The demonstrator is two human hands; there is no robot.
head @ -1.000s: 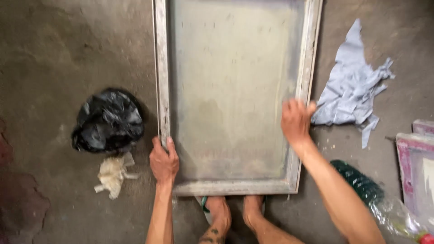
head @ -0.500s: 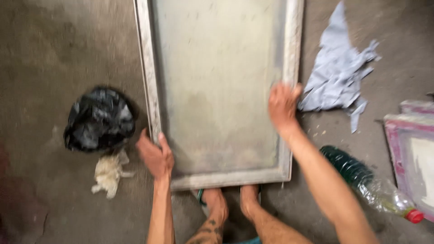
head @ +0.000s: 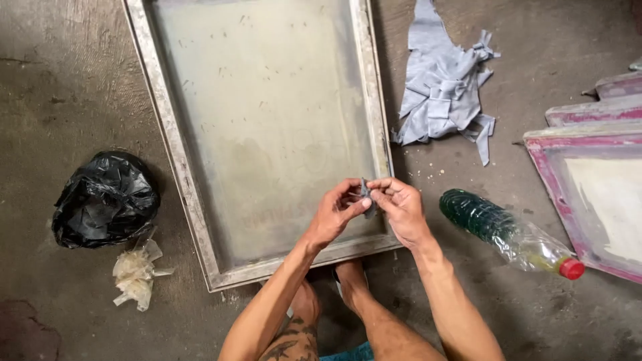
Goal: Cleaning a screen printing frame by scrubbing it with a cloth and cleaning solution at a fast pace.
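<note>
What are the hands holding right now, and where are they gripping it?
Both hands, left hand and right hand, pinch a small grey scrap by its edges between their fingertips.

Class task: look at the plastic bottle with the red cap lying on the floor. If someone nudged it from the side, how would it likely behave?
The plastic bottle lies on its side on the concrete floor, so its round body would probably roll. It looks mostly empty and slightly crumpled, so it is likely light and would dent when squeezed. Its red cap appears closed, so spilling seems unlikely.
</note>
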